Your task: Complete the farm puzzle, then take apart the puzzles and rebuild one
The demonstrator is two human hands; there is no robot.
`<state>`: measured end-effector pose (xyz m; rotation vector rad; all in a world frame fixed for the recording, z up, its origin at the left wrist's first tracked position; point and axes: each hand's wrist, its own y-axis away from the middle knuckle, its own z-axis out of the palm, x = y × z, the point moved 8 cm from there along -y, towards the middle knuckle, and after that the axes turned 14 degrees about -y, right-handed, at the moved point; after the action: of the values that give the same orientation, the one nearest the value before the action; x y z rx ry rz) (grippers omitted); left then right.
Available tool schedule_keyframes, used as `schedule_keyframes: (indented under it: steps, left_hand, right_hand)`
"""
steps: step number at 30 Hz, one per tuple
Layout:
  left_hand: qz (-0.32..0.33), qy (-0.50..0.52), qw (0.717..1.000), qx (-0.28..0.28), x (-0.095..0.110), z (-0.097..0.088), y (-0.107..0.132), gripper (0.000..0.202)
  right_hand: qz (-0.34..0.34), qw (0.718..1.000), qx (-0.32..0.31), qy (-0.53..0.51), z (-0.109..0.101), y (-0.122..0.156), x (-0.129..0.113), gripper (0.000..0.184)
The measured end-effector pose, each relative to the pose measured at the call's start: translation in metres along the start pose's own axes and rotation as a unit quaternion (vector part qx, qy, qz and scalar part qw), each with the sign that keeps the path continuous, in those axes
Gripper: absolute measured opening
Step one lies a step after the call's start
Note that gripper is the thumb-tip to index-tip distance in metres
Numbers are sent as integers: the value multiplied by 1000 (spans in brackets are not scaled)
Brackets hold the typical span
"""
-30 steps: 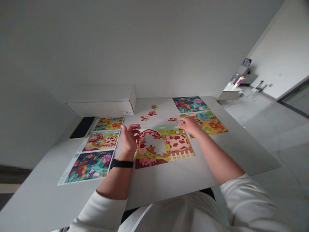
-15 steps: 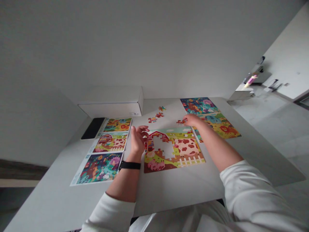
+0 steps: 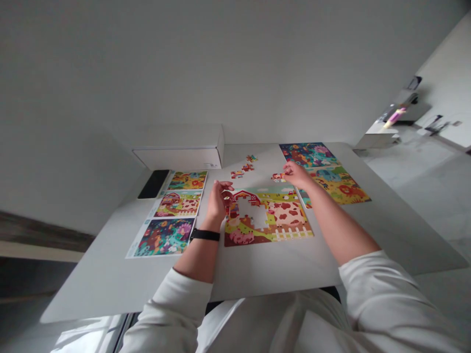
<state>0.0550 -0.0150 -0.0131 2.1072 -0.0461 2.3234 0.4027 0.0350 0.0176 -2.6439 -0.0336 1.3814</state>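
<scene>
A farm jigsaw puzzle point(image 3: 285, 214) with a cow, a pig and a red barn lies partly assembled on the table, a gap at its middle showing bare tabletop. Beside the puzzle's left edge hovers my left hand point(image 3: 218, 201), its fingers loosely curled and apart, with nothing visible in them. Just beyond the puzzle's upper right, the fingers of my right hand point(image 3: 296, 175) pinch at a small red, white and yellow puzzle piece point(image 3: 277, 177); the fingertips partly hide it. Several loose pieces, among them a red one point(image 3: 248, 167), lie behind the puzzle.
Left of the puzzle lies a reference sheet point(image 3: 147, 221) with three pictures, beside a black phone point(image 3: 153, 184). A white box point(image 3: 176, 158) stands against the wall. On the right lie a dark, colourful puzzle point(image 3: 309, 154) and a yellow lion puzzle point(image 3: 340, 184).
The whole view has shifted a little. My right hand's fingers have curled more, and the piece by them shows different colours. My left hand stays by the puzzle's left edge.
</scene>
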Motion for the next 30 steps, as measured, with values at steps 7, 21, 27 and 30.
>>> schedule_keyframes:
  steps: [7, 21, 27, 30]
  left_hand:
    - [25, -17, 999, 12, 19, -1, 16, 46]
    - [62, -163, 982, -69, 24, 31, 57, 43]
    - [96, -205, 967, -114, 19, 46, 63, 41]
    - [105, -209, 965, -123, 15, 50, 62, 40]
  right_hand:
    - [-34, 963, -14, -268, 10, 53, -39, 45]
    - [18, 927, -52, -370, 63, 117, -41, 48]
    - [24, 917, -90, -387, 79, 121, -44, 49]
    - [23, 917, -98, -386, 84, 123, -46, 48]
